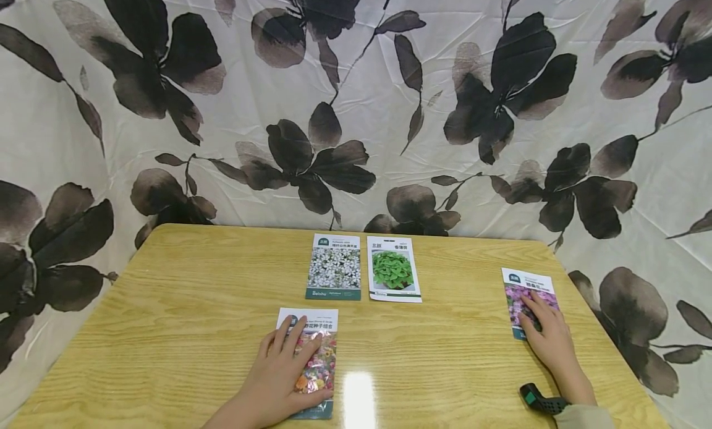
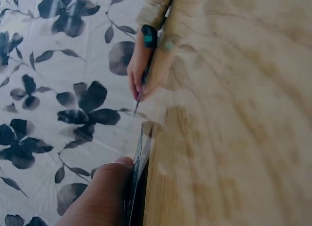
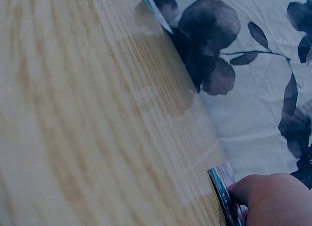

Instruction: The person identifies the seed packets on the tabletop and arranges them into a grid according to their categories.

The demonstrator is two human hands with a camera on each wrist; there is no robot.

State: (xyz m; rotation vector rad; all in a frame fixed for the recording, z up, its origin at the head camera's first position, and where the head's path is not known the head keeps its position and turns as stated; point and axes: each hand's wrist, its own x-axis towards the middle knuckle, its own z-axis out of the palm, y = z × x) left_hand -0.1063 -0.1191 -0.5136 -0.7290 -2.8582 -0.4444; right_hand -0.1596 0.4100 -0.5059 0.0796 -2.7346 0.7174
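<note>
Four seed packets lie on a wooden table [image 1: 183, 305]. My left hand [image 1: 283, 358] rests flat, fingers straight, on a packet of mixed colourful flowers [image 1: 321, 348] near the front edge. My right hand [image 1: 541, 322] lies with its fingers on a pink-flower packet [image 1: 527, 287] at the right side. In the left wrist view my left hand [image 2: 105, 197] lies against that packet's edge [image 2: 140, 172]. The right wrist view shows a fingertip [image 3: 263, 194] at the corner of the pink-flower packet [image 3: 220, 187].
A white-flower packet [image 1: 334, 267] and a green-leaf packet [image 1: 393, 269] lie side by side at the table's back middle. A floral cloth [image 1: 356, 107] hangs behind and around the table. A black wristband [image 1: 542, 399] sits on my right wrist.
</note>
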